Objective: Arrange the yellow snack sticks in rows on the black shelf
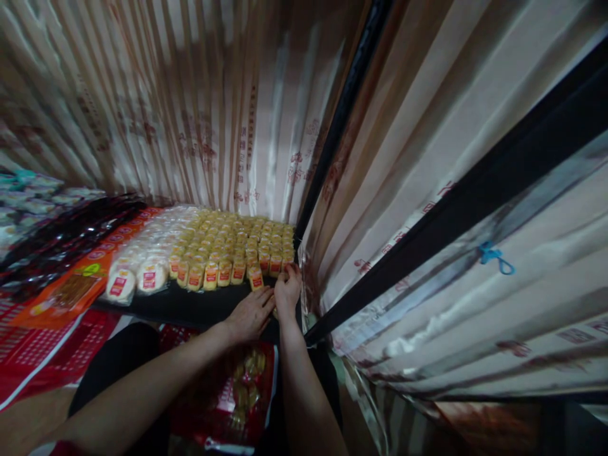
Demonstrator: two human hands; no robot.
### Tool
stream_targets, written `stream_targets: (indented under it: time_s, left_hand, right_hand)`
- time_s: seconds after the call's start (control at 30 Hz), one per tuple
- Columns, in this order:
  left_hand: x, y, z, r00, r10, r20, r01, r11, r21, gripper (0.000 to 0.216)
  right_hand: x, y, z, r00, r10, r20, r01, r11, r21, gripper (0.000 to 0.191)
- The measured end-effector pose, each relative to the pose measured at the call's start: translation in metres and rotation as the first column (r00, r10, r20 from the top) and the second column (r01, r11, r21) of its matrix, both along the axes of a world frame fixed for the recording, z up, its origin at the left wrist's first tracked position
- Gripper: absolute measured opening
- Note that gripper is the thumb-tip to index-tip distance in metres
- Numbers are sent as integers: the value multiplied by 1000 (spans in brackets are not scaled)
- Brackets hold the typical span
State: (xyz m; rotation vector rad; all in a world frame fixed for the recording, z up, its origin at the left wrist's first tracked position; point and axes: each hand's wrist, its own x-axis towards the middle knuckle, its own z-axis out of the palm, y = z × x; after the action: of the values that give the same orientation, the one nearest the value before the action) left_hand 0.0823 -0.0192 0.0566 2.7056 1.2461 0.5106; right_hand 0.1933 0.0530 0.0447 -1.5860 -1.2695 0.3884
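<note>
Several rows of small yellow wrapped snack packs (232, 244) with red labels stand on a dark shelf (190, 304). My left hand (251, 315) lies at the shelf's front edge, fingers stretched toward the front row, touching the pack (255, 277) that leans at the row's end. My right hand (287, 292) is at the shelf's right corner, fingers curled against the last packs beside the black post. What the right fingers hold is hidden. Both forearms reach in from below.
Round white wrapped cakes (142, 266) sit left of the yellow packs, then orange and dark packets (71, 253). A red bag of yellow packs (237, 392) lies below my arms. Striped plastic curtains (213, 114) hang behind; a black frame bar (451, 209) crosses at the right.
</note>
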Motion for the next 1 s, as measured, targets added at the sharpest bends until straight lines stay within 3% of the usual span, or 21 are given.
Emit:
stream_targets:
  time_s: [0.23,0.4,0.57,0.63,0.77,0.9,1.0]
  left_hand:
    - [5,3,3,1000,-14,18,11,992,127,33]
    - [-2,-2,8,1000,-3,-7,4,983,184,24]
    - [-21,-5,25,999,41,-32,-34,982,188,24]
    - [-29,-3,35,998,62,17,-64,986,156,28]
    - [-40,12,58,973,139,183,-152,986,61,36]
    - [-41,41,74,925,174,337,-189,982,13,37]
    - [-38,62,80,910,218,352,-207,976,-68,39]
  right_hand:
    - [1,-3,5,998,-2,70,0,999,39,42]
    - [0,-13,21,994,8,108,-29,980,194,39]
    - [4,-18,30,998,-5,67,-16,950,312,37]
    - [6,-14,27,1000,0,-11,3,964,267,38]
    - [7,-4,15,990,23,-141,-15,998,54,44]
    - [2,1,6,997,65,-44,-66,997,-34,50]
    - [0,1,4,998,65,28,-64,998,-28,50]
